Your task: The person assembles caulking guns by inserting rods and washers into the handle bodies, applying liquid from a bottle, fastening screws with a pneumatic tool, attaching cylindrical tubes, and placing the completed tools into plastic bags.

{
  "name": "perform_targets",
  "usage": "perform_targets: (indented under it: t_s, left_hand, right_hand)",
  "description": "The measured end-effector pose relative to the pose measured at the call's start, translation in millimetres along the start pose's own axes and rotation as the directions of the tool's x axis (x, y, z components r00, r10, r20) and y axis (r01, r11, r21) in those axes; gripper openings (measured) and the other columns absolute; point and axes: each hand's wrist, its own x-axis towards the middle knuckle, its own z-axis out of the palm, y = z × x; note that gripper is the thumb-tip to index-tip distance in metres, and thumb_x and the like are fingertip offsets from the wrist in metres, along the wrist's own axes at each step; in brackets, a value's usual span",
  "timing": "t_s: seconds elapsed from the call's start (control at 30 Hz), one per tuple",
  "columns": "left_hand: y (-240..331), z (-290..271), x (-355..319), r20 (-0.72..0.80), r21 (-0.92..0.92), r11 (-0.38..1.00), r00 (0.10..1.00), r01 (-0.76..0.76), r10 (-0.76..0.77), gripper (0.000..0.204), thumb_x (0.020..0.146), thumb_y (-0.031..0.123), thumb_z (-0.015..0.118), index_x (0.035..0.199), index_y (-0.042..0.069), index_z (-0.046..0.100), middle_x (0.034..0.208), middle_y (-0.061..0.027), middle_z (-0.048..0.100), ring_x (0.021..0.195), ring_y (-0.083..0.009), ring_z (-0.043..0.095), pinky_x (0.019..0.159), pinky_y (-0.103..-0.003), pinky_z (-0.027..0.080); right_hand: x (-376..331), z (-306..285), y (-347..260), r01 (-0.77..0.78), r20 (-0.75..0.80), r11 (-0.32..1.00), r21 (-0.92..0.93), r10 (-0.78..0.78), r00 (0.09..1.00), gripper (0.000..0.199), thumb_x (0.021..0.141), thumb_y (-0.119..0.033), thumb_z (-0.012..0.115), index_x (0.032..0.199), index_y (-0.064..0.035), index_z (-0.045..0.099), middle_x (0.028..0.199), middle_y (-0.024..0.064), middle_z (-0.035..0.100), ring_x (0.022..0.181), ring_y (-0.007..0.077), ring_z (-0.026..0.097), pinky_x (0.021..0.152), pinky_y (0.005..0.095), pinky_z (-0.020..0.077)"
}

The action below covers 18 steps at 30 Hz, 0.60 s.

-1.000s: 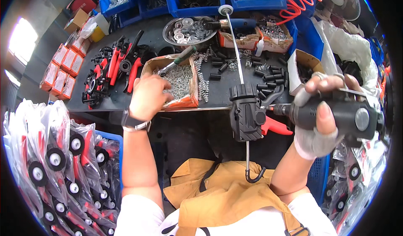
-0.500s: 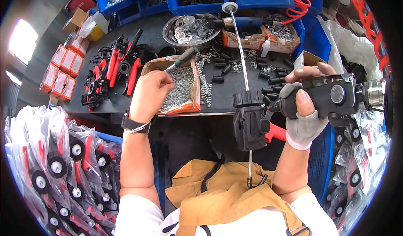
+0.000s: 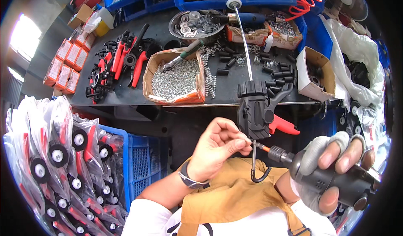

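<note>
Below the worktop's front edge, left hand pinches a small screw against the black clamp body, steadying it for the power screwdriver that the right hand grips closed.

crowded bench, clamp between hands

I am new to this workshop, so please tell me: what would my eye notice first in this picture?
In the centre, the left hand pinches a small screw at the orange bit of a grey electric screwdriver, held by the right hand in a fingerless glove. The bit meets a black clamp body on a long metal bar at the table edge. Behind it, an open cardboard box of silver screws sits on the dark table.
</note>
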Motion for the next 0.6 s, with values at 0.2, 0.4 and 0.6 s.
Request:
perform_targets:
  t_s: [0.2,0.4,0.6]
  left_hand:
    - [-23.6,1.3,-9.7,0.011,-0.149,0.988,0.999,0.036,-0.035,0.028,0.091,0.0,0.063,0.112,0.007,0.045,0.097,-0.0177,0.068,0.086,-0.0236,0.068,0.078,-0.033,0.056]
    - [-28.3,5.6,-12.8,0.07,-0.153,0.988,0.997,-0.003,0.014,0.025,0.094,0.004,0.062,0.112,0.007,0.045,0.096,-0.0113,0.066,0.088,-0.0184,0.068,0.079,-0.031,0.057]
    - [-38.1,5.2,-14.2,0.092,-0.006,0.992,0.988,-0.127,0.127,0.025,0.095,0.006,0.06,0.115,0.006,0.045,0.093,-0.0127,0.064,0.083,-0.0189,0.063,0.076,-0.029,0.051]
  right_hand:
    - [-12.2,8.8,-2.7,-0.055,-0.079,0.998,-0.04,0.052,0.996,0.073,0.076,-0.016,0.082,0.136,-0.0038,0.042,0.101,0.0079,0.049,0.088,0.0206,0.055,0.062,0.0285,0.0579]
    - [-15.1,16.9,-5.5,-0.015,-0.156,0.998,-0.061,0.006,0.988,0.076,0.075,-0.015,0.081,0.138,-0.0039,0.04,0.101,0.0084,0.049,0.085,0.0219,0.056,0.063,0.028,0.058]
    - [-18.9,9.0,-9.1,-0.029,-0.066,0.998,-0.052,0.025,0.997,0.076,0.078,-0.016,0.078,0.141,-0.0032,0.037,0.102,0.0102,0.047,0.086,0.023,0.056,0.063,0.0297,0.0602]
